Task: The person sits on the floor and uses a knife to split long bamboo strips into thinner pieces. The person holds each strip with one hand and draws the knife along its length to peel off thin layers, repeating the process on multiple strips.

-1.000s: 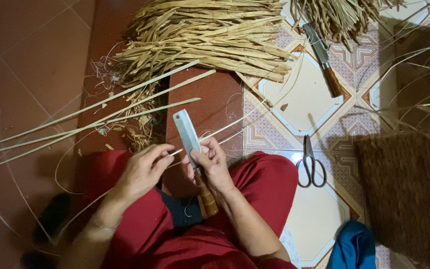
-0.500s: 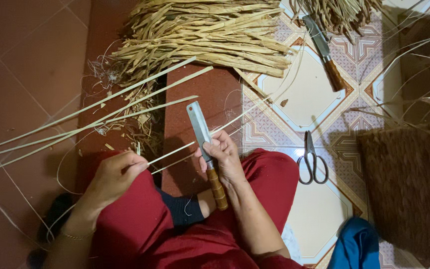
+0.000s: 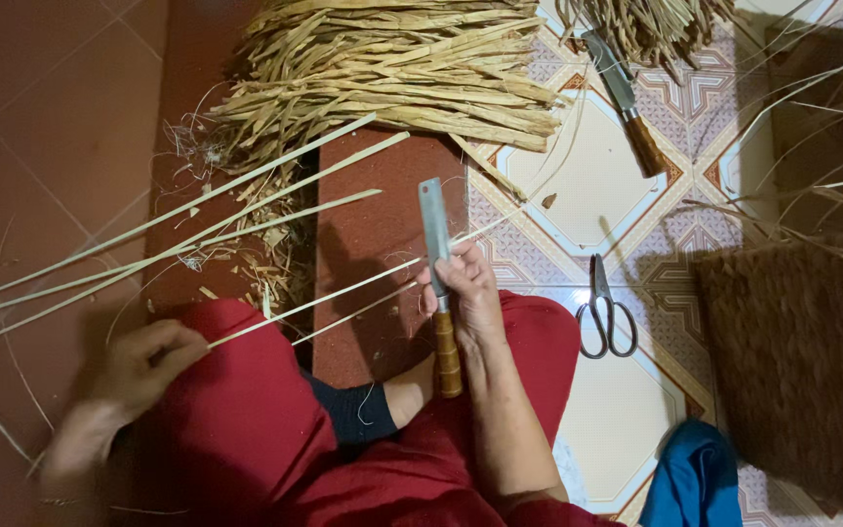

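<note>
Your right hand (image 3: 468, 293) is closed around a flat-bladed knife (image 3: 434, 234), gripping it where the steel blade meets the banded wooden handle; the blade points away from you over the dark red mat (image 3: 382, 185), and the handle end rests by your knee. Your left hand (image 3: 148, 356) is drawn out to the left over your red-trousered thigh, fingers pinched narrow on the near end of a thin pale bamboo strip (image 3: 314, 304). That strip runs slantwise from your left fingers up to the knife blade, where it meets your right hand; a second thin strip lies just beside it, and whether your left hand holds it too cannot be told.

Three longer split strips (image 3: 197, 220) fan out across the mat and the red floor tiles to the left, over a scatter of shavings (image 3: 256, 259). A thick heap of cut strips (image 3: 392, 68) lies at the far edge of the mat. On the patterned tiles to the right are a second knife (image 3: 624, 98) with a wooden handle and, nearer you, a pair of scissors (image 3: 607, 312). A brown woven mat (image 3: 802, 361) sits far right.
</note>
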